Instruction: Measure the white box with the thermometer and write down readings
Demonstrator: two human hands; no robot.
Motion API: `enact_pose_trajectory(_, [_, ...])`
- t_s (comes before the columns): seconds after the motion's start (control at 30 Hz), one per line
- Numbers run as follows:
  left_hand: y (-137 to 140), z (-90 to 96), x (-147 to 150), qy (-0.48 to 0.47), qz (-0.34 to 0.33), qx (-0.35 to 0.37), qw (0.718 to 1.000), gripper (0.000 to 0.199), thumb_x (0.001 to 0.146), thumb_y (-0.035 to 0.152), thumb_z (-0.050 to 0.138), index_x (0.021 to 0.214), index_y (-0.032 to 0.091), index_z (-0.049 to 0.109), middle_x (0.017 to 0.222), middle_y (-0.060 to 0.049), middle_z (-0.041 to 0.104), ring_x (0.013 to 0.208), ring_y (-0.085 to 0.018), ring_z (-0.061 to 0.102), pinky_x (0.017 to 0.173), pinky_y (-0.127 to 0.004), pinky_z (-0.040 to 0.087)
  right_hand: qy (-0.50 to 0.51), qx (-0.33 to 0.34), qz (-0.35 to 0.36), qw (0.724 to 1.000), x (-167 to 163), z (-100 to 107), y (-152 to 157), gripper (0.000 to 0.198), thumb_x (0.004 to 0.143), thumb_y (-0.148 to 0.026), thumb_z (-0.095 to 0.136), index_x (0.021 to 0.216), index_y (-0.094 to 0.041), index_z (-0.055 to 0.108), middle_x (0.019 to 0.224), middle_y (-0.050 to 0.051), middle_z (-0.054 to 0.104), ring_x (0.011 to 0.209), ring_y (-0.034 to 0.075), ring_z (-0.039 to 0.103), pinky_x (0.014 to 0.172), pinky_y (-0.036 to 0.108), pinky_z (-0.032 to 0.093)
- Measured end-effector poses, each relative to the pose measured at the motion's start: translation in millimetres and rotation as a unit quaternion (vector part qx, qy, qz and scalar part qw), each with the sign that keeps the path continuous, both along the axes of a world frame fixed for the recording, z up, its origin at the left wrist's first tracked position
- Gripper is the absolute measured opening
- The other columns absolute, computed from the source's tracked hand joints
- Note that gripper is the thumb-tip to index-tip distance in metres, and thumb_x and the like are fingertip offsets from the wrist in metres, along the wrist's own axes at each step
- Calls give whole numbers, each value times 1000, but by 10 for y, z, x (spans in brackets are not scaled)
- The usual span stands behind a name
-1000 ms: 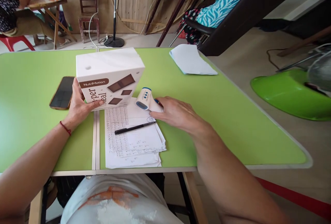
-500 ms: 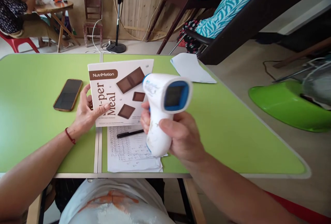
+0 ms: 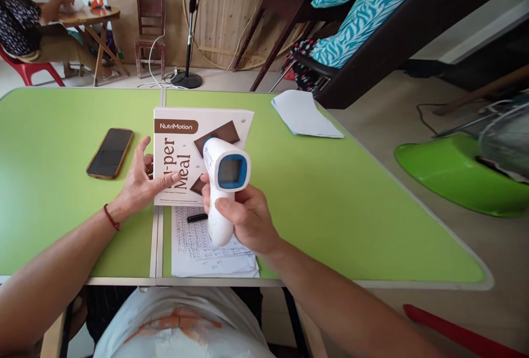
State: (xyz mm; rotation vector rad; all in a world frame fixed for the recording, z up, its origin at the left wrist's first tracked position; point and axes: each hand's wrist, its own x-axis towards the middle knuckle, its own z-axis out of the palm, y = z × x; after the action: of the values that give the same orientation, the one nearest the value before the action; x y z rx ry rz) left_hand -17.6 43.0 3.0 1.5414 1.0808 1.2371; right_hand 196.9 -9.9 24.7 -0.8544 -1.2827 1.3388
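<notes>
A white NutriMotion box [image 3: 176, 151] with brown squares printed on it is held tilted up above the table. Its left edge rests in my left hand [image 3: 142, 182], thumb across the front and fingers behind. My right hand [image 3: 248, 215] is wrapped round the handle of a white and blue infrared thermometer [image 3: 223, 182], whose dark screen faces me. The thermometer stands in front of the box and covers part of its print. Beneath both lie handwritten sheets [image 3: 194, 248] with a black pen [image 3: 196, 218], partly hidden by the thermometer.
A phone [image 3: 110, 153] lies on the green table [image 3: 351, 209], left of my left hand. Folded white paper [image 3: 303, 113] sits at the far right edge. Beyond are a stand fan [image 3: 190, 44], a wooden chair [image 3: 150, 27] and two seated people. A green plastic object [image 3: 450, 173] is at right.
My right hand has moved the thermometer left and farther from me, in front of the box. The box has shifted slightly right and turned more upright in view.
</notes>
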Motion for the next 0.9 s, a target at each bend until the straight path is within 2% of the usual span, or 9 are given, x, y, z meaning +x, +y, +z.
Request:
enact_pose_trajectory(0.2, [-11, 27, -13, 13, -7, 16, 1000, 97, 72, 51, 90, 148, 23, 38, 114, -11, 71, 101, -33, 74, 82, -49, 63, 12, 3, 26, 1000, -4, -23, 16, 23, 75, -42, 73, 78, -22, 61, 68, -2, 56, 59, 14, 48, 55, 31, 43])
enact_pose_trajectory(0.47, [0, 18, 1, -3, -13, 21, 1000, 95, 72, 51, 91, 147, 22, 40, 112, -11, 73, 101, -32, 74, 80, -46, 64, -25, 19, 31, 999, -18, 0, 12, 41, 77, -61, 76, 85, -24, 63, 70, 0, 58, 63, 16, 52, 58, 35, 48])
enact_pose_trajectory(0.9, [9, 31, 1, 6, -21, 14, 1000, 102, 71, 55, 90, 149, 20, 34, 111, -13, 73, 102, -35, 74, 79, -48, 63, -8, 15, 33, 999, -47, 36, 8, 45, 75, -65, 78, 77, -23, 61, 67, -2, 55, 60, 15, 50, 56, 33, 47])
